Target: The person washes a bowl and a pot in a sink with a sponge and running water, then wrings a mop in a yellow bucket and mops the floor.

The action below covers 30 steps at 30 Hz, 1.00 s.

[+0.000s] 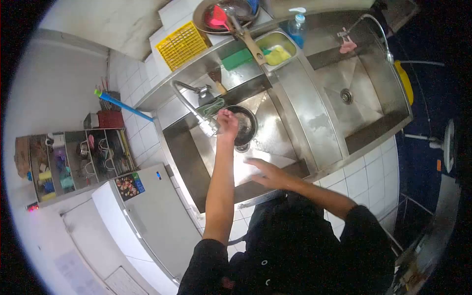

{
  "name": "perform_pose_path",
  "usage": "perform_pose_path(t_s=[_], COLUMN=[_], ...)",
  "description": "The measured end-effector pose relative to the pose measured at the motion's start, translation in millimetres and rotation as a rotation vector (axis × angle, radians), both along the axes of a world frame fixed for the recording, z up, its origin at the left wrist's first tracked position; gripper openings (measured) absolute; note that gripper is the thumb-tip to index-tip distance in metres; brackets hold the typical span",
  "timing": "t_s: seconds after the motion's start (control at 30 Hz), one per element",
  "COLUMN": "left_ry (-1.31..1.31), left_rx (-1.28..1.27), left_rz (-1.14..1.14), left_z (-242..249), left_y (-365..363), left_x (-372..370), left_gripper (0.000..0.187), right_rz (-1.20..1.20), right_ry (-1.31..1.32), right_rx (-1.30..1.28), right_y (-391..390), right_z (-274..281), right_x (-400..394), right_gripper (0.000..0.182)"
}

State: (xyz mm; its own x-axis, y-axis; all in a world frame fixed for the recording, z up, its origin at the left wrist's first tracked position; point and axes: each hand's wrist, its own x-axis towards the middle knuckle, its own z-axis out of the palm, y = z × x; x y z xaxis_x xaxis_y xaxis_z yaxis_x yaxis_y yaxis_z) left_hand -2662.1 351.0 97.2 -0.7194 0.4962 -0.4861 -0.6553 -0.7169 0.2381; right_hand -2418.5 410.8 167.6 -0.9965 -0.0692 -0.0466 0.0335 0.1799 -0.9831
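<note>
My left hand (227, 123) is raised beside the spray head (208, 126) of a bent metal faucet, with its fingers curled in. Whether anything is inside those fingers is hidden. Partly behind this hand, a round black pan (246, 129) with something pale or wet inside rests in the left sink basin (280, 132). Closer to my body, my right hand (267, 174) is open over the basin's near side, fingers stretched out and holding nothing.
A second basin (364, 93) lies to the right. Along the back are a yellow basket (182, 45), a wok (201, 17) with a red utensil (219, 17), a metal tray (279, 51) and a soap bottle (297, 29). A white fridge (157, 216) stands left.
</note>
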Motion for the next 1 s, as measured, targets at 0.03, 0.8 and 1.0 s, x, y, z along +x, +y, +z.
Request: perform_pose_path(t_s=[0.03,0.8,1.0], left_ry=[0.117,1.051,1.475], left_rx=[0.189,-1.420,-1.715], left_rz=[-0.120,-0.553,-0.590], left_z=[-17.7,77.0,72.2], left_y=[-6.4,-228.4,-234.4], left_x=[-9.5,121.0,127.4], left_gripper=[0.019,0.028,0.029], right_rz=[-0.037,0.022,1.550], right_ry=[-0.036,-0.511,-0.164], right_rx=[0.064,-1.590,-3.408], right_y=[7.8,-11.4,15.1], right_z=[-16.0,-38.2,-255.5], right_x=[28.7,-219.1,-103.7], right_gripper=[0.038,0.028,0.039])
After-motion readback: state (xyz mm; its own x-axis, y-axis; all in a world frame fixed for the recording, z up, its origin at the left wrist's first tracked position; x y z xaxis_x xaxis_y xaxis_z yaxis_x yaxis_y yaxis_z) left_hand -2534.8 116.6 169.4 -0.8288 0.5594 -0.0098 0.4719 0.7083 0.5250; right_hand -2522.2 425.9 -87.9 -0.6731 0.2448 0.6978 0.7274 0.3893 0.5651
